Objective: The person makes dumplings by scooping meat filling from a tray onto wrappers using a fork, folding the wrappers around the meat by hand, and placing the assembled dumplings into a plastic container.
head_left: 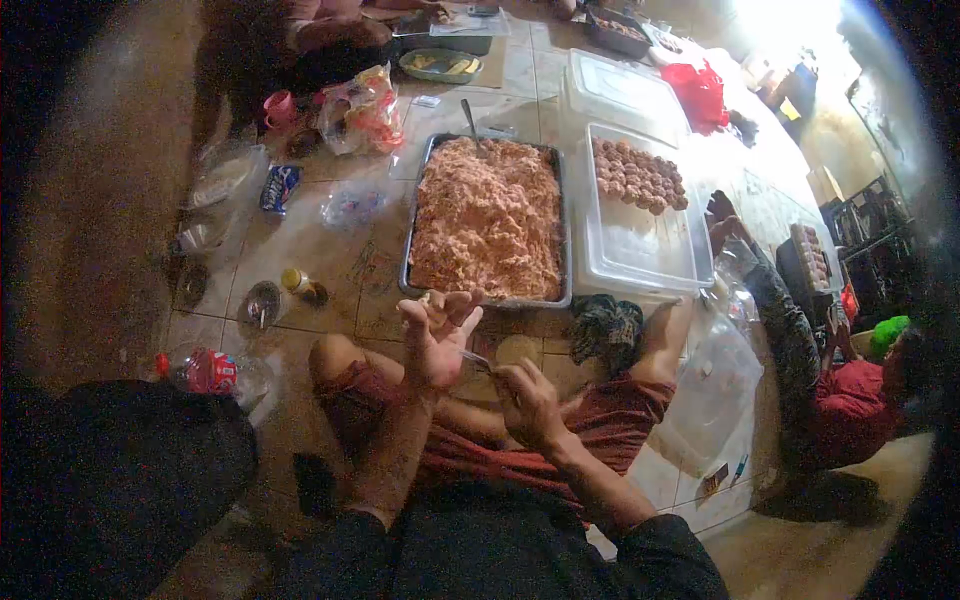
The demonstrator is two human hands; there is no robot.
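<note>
My left hand (437,338) is raised palm up, fingers apart and slightly curled, in front of a deep rectangular tray (567,235). Pinkish minced mixture (488,220) fills that tray, with a spoon handle (468,116) sticking up at its far end. My right hand (528,402) grips a metal spoon (476,359), whose tip reaches to the left palm. Any bit of mixture on the palm or spoon is too small to make out. Right of the tray, a clear plastic container (650,245) holds rows of round meatballs (637,175) at its far end.
A clear lid or second container (620,90) lies beyond. To the left are a plastic bag (362,110), a blue packet (281,188), a small jar (294,281) and a bottle (212,371). A co-worker in red (855,405) sits at right; another person (335,35) is at upper left.
</note>
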